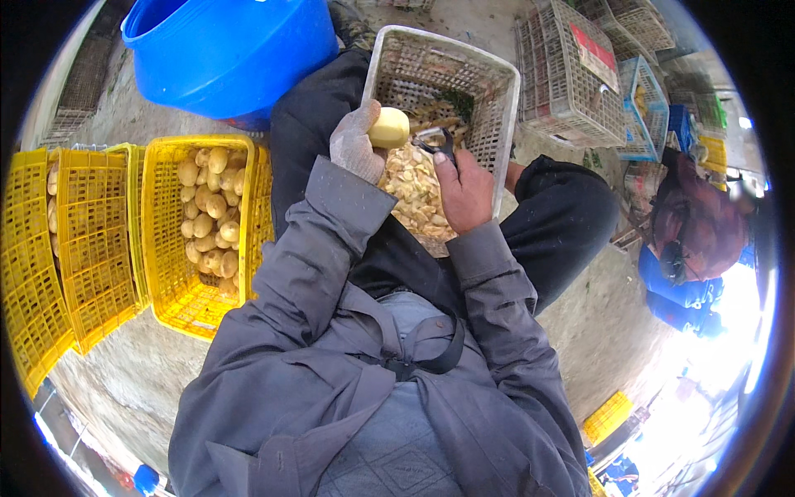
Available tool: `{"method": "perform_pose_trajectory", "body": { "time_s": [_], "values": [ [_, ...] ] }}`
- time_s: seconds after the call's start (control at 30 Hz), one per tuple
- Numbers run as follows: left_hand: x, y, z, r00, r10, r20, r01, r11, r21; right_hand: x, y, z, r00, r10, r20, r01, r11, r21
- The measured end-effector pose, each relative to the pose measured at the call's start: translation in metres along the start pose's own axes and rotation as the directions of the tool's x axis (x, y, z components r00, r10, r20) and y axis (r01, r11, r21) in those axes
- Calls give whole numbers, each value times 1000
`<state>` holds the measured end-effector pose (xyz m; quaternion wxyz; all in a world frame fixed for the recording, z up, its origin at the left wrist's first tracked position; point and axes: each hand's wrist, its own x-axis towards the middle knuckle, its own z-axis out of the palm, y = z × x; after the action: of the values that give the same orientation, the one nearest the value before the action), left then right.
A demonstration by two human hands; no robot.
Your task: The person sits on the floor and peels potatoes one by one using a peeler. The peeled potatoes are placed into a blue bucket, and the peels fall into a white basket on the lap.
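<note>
My left hand (pixel 355 144), in a pale knit work glove, grips a peeled yellow potato (pixel 389 128). Bare, my right hand (pixel 463 192) holds a vegetable peeler (pixel 436 143) with a dark handle and a metal head, a short way to the right of the potato. Both hands are over a grey-white plastic crate (pixel 508 77) between my legs. Inside it lies a heap of potato peelings (pixel 413 186), with some green leafy scraps (pixel 458 104) near its far wall.
To the left, a yellow plastic crate (pixel 197 144) contains many unpeeled potatoes (pixel 211 205), beside other yellow crates (pixel 99 242). A blue plastic barrel (pixel 230 59) stands at the far left. Stacked mesh crates (pixel 568 81) and a dark reddish bundle (pixel 699 217) are at right.
</note>
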<state>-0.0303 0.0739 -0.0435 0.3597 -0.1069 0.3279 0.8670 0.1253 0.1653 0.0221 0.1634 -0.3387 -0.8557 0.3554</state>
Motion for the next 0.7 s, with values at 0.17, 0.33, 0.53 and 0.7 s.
{"method": "perform_pose_trajectory", "body": {
  "time_s": [0.17,0.33,0.53,0.7],
  "values": [
    [-8,1,11,998,52,-39,-48,993,111,25,-12,9,997,-54,49,52,998,34],
    [-9,0,7,996,93,-12,-91,988,125,19,-17,27,993,-56,108,61,997,-37],
    [-12,3,7,999,23,-42,-16,984,178,-16,-8,35,995,-33,95,36,999,-27],
    [8,10,0,989,-130,-66,104,947,-305,-45,21,42,969,96,225,-50,978,-204]
  ]
}}
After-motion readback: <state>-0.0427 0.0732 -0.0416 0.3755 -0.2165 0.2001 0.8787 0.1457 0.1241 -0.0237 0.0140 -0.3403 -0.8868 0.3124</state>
